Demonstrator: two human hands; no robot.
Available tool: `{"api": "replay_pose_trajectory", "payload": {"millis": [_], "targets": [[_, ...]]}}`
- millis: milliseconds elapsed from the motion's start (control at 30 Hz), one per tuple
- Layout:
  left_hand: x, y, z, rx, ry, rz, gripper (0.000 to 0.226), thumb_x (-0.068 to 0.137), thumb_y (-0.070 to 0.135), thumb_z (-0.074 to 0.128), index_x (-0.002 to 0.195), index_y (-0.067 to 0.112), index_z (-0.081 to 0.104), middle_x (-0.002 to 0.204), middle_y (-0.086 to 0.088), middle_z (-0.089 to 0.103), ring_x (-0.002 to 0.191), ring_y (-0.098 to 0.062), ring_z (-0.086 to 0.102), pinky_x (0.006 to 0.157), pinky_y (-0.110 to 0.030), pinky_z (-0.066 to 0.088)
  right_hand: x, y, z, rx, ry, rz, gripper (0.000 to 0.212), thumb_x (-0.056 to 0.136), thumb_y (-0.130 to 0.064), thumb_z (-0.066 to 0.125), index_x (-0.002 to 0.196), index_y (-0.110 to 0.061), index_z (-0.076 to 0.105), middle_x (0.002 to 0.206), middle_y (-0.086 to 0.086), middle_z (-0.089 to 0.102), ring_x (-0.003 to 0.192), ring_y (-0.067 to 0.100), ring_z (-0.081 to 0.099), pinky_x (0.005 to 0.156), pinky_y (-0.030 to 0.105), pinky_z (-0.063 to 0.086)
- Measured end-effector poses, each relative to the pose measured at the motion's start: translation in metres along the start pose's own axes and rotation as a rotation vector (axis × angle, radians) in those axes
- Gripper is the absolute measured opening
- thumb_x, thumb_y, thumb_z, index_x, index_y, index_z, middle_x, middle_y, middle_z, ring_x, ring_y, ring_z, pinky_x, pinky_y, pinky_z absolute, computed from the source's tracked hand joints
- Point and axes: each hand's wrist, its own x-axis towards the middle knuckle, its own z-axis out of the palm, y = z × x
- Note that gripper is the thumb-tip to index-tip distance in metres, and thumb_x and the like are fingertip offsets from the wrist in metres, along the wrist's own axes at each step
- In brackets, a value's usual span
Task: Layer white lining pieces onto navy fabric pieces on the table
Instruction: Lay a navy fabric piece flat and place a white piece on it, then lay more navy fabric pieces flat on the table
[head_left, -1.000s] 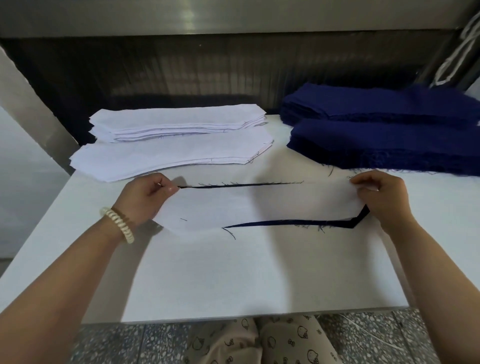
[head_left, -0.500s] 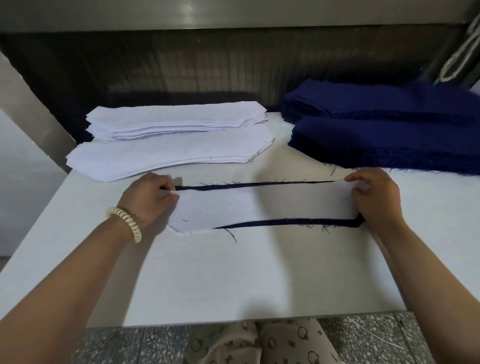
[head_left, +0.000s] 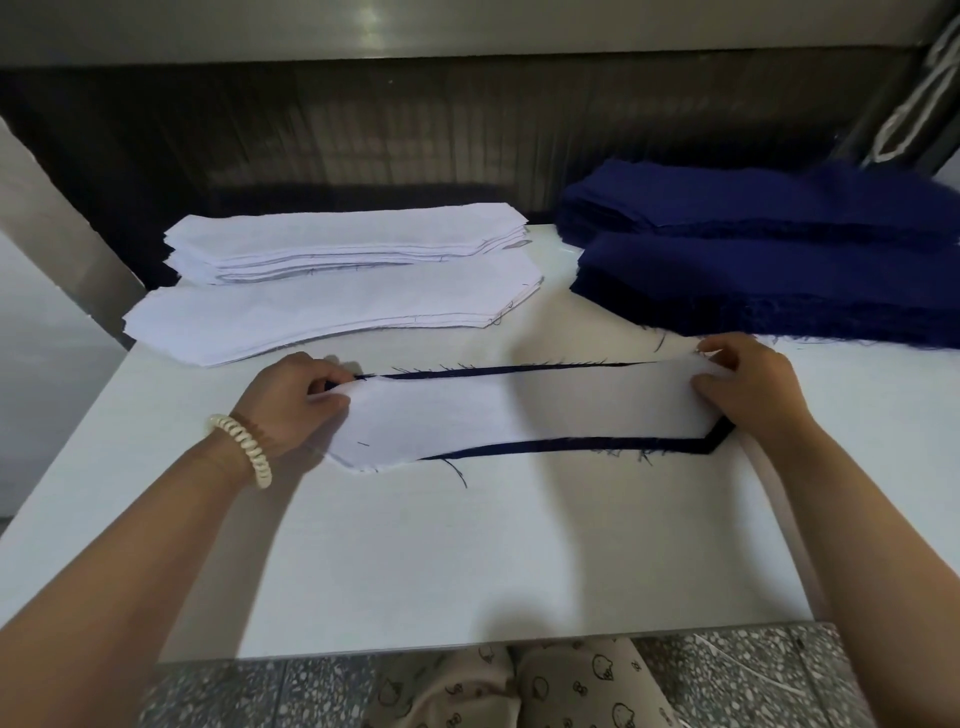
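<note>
A white lining piece (head_left: 519, 410) lies over a navy fabric piece (head_left: 571, 445) in the middle of the white table (head_left: 467, 561). Navy shows only as thin strips along the far and near edges and at the right corner. My left hand (head_left: 296, 400) pinches the lining's left end with curled fingers. At the right end, my right hand (head_left: 748, 384) pinches the lining's far corner. The left end of the lining overhangs the navy piece toward me.
Two stacks of white lining pieces (head_left: 337, 291) sit at the back left. Two stacks of navy fabric pieces (head_left: 769, 260) sit at the back right. A dark wall stands behind the table. The table's front edge is near my knees (head_left: 519, 686).
Both hands have shifted the lining slightly away from me over the navy piece, so the navy strip along the far edge is narrower at the right. The grips are unchanged.
</note>
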Motion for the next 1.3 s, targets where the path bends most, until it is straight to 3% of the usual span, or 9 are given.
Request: {"api": "replay_pose_trajectory", "payload": {"millis": [133, 367, 500, 600, 900, 1033, 1133, 1200, 1300], "targets": [[0.001, 0.001, -0.003, -0.044, 0.023, 0.011, 0.011, 0.082, 0.005, 0.066, 0.084, 0.016, 0.067, 0.092, -0.01, 0.058, 0.089, -0.024, 0.052, 0.07, -0.024, 0.03, 0.003, -0.001, -0.002, -0.036, -0.034, 0.003, 0.034, 0.084, -0.01, 0.06, 0.117, -0.019, 0.057, 0.112, 0.008, 0.06, 0.107, 0.031, 0.052, 0.099, 0.049, 0.038], [0.0, -0.001, -0.005, -0.205, 0.086, 0.016, 0.01, 0.085, 0.005, 0.064, 0.084, 0.015, 0.063, 0.086, -0.003, 0.065, 0.085, -0.02, 0.057, 0.075, -0.024, 0.039, 0.005, 0.0, -0.002, -0.155, -0.049, -0.033, 0.04, 0.085, -0.015, 0.06, 0.124, -0.021, 0.057, 0.129, 0.007, 0.053, 0.117, 0.032, 0.046, 0.101, 0.045, 0.034], [0.004, -0.001, -0.003, -0.157, 0.158, 0.034, 0.012, 0.083, 0.006, 0.065, 0.084, 0.018, 0.063, 0.083, -0.001, 0.064, 0.082, -0.019, 0.055, 0.065, -0.011, 0.038, 0.004, 0.002, -0.004, -0.152, -0.036, -0.043, 0.038, 0.086, -0.014, 0.06, 0.123, -0.02, 0.057, 0.126, 0.006, 0.056, 0.115, 0.032, 0.048, 0.1, 0.046, 0.035], [0.006, -0.004, 0.001, -0.109, 0.132, 0.032, 0.011, 0.083, 0.007, 0.067, 0.089, 0.016, 0.064, 0.09, -0.002, 0.065, 0.086, -0.019, 0.055, 0.07, -0.022, 0.035, 0.003, 0.002, -0.005, -0.141, -0.037, -0.044, 0.037, 0.086, -0.013, 0.06, 0.122, -0.021, 0.057, 0.122, 0.005, 0.058, 0.114, 0.031, 0.049, 0.1, 0.046, 0.036], [0.004, -0.015, 0.005, -0.097, 0.082, -0.042, 0.032, 0.08, 0.015, 0.073, 0.108, 0.02, 0.058, 0.103, 0.004, 0.057, 0.092, -0.015, 0.049, 0.075, -0.022, 0.032, 0.002, 0.004, -0.005, -0.11, -0.04, -0.07, 0.033, 0.088, -0.009, 0.058, 0.119, -0.02, 0.058, 0.116, 0.008, 0.061, 0.107, 0.028, 0.054, 0.1, 0.049, 0.037], [0.004, -0.016, 0.002, -0.086, 0.082, -0.034, 0.038, 0.078, 0.014, 0.074, 0.113, 0.016, 0.058, 0.102, -0.002, 0.053, 0.088, -0.02, 0.052, 0.079, -0.027, 0.037, 0.004, 0.007, -0.006, -0.082, -0.014, -0.079, 0.041, 0.085, -0.007, 0.062, 0.123, -0.019, 0.056, 0.119, 0.011, 0.055, 0.102, 0.028, 0.051, 0.098, 0.05, 0.038], [0.003, -0.016, 0.003, -0.025, 0.116, 0.018, 0.033, 0.076, 0.01, 0.076, 0.107, 0.012, 0.065, 0.106, -0.006, 0.051, 0.101, -0.026, 0.052, 0.092, -0.027, 0.034, 0.0, 0.007, -0.006, -0.085, 0.135, -0.137, 0.05, 0.08, -0.005, 0.067, 0.127, -0.02, 0.056, 0.132, 0.011, 0.042, 0.115, 0.034, 0.043, 0.1, 0.048, 0.031], [0.004, -0.016, 0.003, 0.072, 0.117, 0.05, 0.022, 0.075, 0.011, 0.077, 0.097, 0.013, 0.071, 0.108, -0.009, 0.058, 0.111, -0.026, 0.05, 0.1, -0.028, 0.022, -0.002, 0.01, -0.005, -0.143, 0.235, -0.242, 0.04, 0.081, -0.003, 0.066, 0.118, -0.017, 0.063, 0.129, 0.009, 0.049, 0.116, 0.036, 0.041, 0.094, 0.047, 0.029], [0.007, -0.012, -0.001, 0.145, 0.119, 0.085, 0.01, 0.072, 0.02, 0.076, 0.081, 0.015, 0.074, 0.091, -0.01, 0.069, 0.095, -0.033, 0.06, 0.1, -0.039, 0.034, -0.001, 0.013, -0.003, -0.217, 0.183, -0.318, 0.019, 0.087, -0.005, 0.059, 0.098, -0.015, 0.071, 0.113, 0.007, 0.065, 0.106, 0.034, 0.053, 0.09, 0.043, 0.032]]}}
